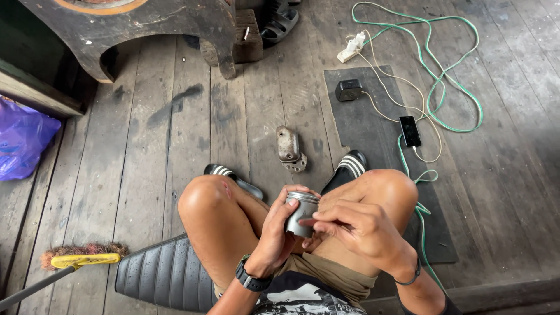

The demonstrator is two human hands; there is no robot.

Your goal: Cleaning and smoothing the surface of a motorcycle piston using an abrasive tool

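I sit on a black ribbed seat with my knees up. My left hand is wrapped around a grey metal piston, holding it upright between my knees. My right hand is closed beside it, its fingertips pressed against the piston's side near the lower edge. Whether the right fingers pinch a small part is hidden. A black watch sits on my left wrist and a dark band on my right.
A small grey metal cover lies on the plank floor ahead. On a black mat rest a phone, a black adapter and green and white cables. A brush lies left; a purple bag far left.
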